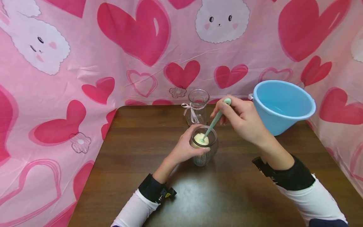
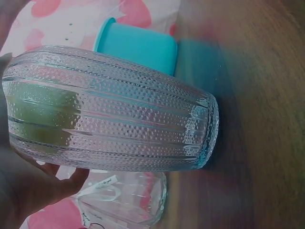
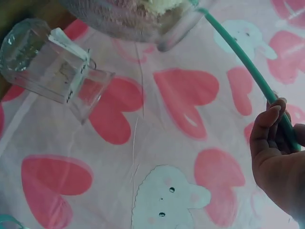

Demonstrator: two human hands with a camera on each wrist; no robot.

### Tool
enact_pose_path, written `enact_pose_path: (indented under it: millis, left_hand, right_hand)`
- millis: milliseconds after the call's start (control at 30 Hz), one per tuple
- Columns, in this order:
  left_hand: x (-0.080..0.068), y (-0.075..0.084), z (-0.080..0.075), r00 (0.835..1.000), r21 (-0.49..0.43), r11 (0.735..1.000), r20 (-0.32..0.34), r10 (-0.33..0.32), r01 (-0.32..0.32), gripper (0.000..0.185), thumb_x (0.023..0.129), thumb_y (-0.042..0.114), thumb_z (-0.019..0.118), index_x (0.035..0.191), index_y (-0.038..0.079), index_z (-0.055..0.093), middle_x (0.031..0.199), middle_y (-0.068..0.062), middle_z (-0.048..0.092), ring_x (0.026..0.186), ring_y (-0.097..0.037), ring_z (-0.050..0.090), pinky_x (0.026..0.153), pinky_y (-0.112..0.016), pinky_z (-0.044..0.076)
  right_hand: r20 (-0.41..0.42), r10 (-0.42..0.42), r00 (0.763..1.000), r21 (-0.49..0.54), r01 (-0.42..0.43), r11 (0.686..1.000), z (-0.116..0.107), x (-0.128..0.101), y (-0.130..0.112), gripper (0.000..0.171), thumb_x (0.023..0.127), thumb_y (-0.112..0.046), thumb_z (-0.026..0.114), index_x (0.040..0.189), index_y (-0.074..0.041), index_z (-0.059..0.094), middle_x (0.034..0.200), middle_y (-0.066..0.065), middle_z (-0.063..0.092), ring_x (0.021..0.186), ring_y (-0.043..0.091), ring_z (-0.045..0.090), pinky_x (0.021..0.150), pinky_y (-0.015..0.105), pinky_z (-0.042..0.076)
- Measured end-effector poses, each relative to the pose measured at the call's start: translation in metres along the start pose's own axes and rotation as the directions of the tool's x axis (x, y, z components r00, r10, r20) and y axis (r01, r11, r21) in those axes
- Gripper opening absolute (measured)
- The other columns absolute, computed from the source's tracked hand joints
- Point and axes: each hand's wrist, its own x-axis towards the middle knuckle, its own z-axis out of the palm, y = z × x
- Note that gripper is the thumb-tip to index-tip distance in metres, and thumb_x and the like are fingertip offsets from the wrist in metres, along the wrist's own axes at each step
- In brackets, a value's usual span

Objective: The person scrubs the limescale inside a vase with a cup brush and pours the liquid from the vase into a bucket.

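Observation:
My left hand [image 1: 185,148] grips a clear ribbed glass jar [image 2: 138,112] around its upper part, thumb and fingers on opposite sides. The jar stands upright on the table in the head view. My right hand [image 1: 245,118] holds the green handle [image 1: 214,122] of a sponge bottle brush, which slants down into the jar's mouth. Its pale yellow sponge head [image 1: 199,139] sits inside the jar, near the top. In the left wrist view the sponge shows dimly through the dimpled glass. The right wrist view shows the fingers curled round the handle's end.
Behind the jar stands a second clear glass jar [image 1: 198,108] with a white ribbon bow at its neck. A light blue bucket [image 1: 280,116] is at the back right. The brown table [image 1: 136,132] meets a pink heart-patterned cloth [image 1: 187,47] behind.

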Motion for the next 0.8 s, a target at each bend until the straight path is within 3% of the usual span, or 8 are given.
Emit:
enact_pose_path:
  millis: [100, 233, 333, 433, 533, 633, 700, 800]
  left_hand:
    - [-0.001, 0.000, -0.001, 1.000, -0.003, 1.000, -0.004, -0.001, 0.001, 0.080, 0.077, 0.023, 0.091, 0.146, 0.024, 0.050, 0.139, -0.001, 0.060, 0.123, -0.019, 0.058, 0.100, -0.044, 0.050]
    - [-0.002, -0.001, -0.002, 1.000, 0.013, 1.000, -0.007, -0.017, 0.017, 0.081, 0.077, 0.024, 0.090, 0.147, 0.026, 0.049, 0.143, 0.001, 0.058, 0.130, -0.029, 0.055, 0.106, -0.051, 0.046]
    - [-0.002, -0.002, 0.000, 1.000, 0.012, 0.999, -0.003, -0.031, 0.031, 0.081, 0.077, 0.025, 0.089, 0.147, 0.027, 0.049, 0.144, 0.001, 0.057, 0.134, -0.034, 0.053, 0.109, -0.056, 0.044]
    - [-0.002, -0.002, 0.001, 1.000, 0.000, 1.000, 0.000, -0.022, 0.022, 0.080, 0.077, 0.024, 0.090, 0.146, 0.026, 0.050, 0.142, 0.001, 0.058, 0.132, -0.032, 0.054, 0.107, -0.053, 0.045]
    - [-0.001, -0.002, 0.001, 1.000, 0.004, 1.000, -0.005, 0.001, -0.001, 0.079, 0.076, 0.024, 0.091, 0.145, 0.024, 0.052, 0.139, 0.002, 0.060, 0.125, -0.024, 0.058, 0.103, -0.046, 0.049]
    - [0.000, -0.001, 0.002, 1.000, 0.007, 1.000, -0.008, 0.027, -0.027, 0.080, 0.075, 0.024, 0.092, 0.145, 0.022, 0.053, 0.138, 0.003, 0.061, 0.122, -0.019, 0.058, 0.101, -0.042, 0.049]
    - [0.000, -0.001, 0.001, 0.999, 0.006, 1.000, -0.010, 0.031, -0.030, 0.080, 0.075, 0.024, 0.092, 0.145, 0.022, 0.053, 0.138, 0.002, 0.061, 0.122, -0.018, 0.058, 0.101, -0.041, 0.049]
    - [0.000, -0.001, 0.001, 1.000, 0.008, 1.000, -0.005, 0.025, -0.025, 0.080, 0.076, 0.024, 0.091, 0.146, 0.022, 0.052, 0.139, 0.000, 0.061, 0.124, -0.021, 0.058, 0.102, -0.042, 0.049]
  right_hand:
    - [0.026, 0.030, 0.999, 0.002, -0.030, 1.000, 0.006, -0.002, 0.009, 0.012, 0.103, -0.001, 0.059, 0.098, -0.005, 0.069, 0.089, 0.002, 0.073, 0.068, 0.020, 0.063, 0.063, 0.028, 0.056]
    - [0.165, 0.119, 0.979, -0.077, -0.107, 0.991, 0.024, -0.008, 0.025, 0.009, 0.104, -0.009, 0.062, 0.101, -0.010, 0.070, 0.086, 0.000, 0.070, 0.072, 0.021, 0.064, 0.064, 0.029, 0.056]
    - [0.216, 0.147, 0.965, -0.119, -0.124, 0.985, 0.031, -0.010, 0.028, 0.008, 0.103, -0.012, 0.064, 0.103, -0.011, 0.072, 0.085, -0.001, 0.070, 0.072, 0.019, 0.065, 0.064, 0.029, 0.056]
    - [0.171, 0.107, 0.979, -0.111, -0.088, 0.990, 0.025, -0.008, 0.021, 0.008, 0.102, -0.009, 0.065, 0.103, -0.009, 0.073, 0.087, -0.001, 0.071, 0.072, 0.016, 0.066, 0.064, 0.029, 0.057]
    - [0.057, 0.030, 0.998, -0.060, -0.026, 0.998, 0.010, -0.003, 0.009, 0.010, 0.100, -0.001, 0.065, 0.102, -0.006, 0.073, 0.088, 0.004, 0.073, 0.069, 0.015, 0.066, 0.064, 0.027, 0.057]
    - [-0.023, -0.013, 1.000, -0.013, 0.012, 1.000, -0.002, 0.001, 0.002, 0.014, 0.098, 0.006, 0.064, 0.101, -0.004, 0.073, 0.091, 0.010, 0.074, 0.066, 0.016, 0.067, 0.065, 0.025, 0.058]
    - [-0.031, -0.012, 0.999, -0.001, 0.012, 1.000, -0.003, 0.001, 0.003, 0.013, 0.098, 0.006, 0.063, 0.102, -0.003, 0.073, 0.091, 0.010, 0.074, 0.066, 0.016, 0.067, 0.065, 0.025, 0.058]
    - [0.020, 0.022, 1.000, -0.004, -0.022, 1.000, 0.002, -0.003, 0.013, 0.011, 0.100, 0.004, 0.064, 0.102, -0.003, 0.072, 0.091, 0.006, 0.074, 0.069, 0.016, 0.067, 0.067, 0.027, 0.059]
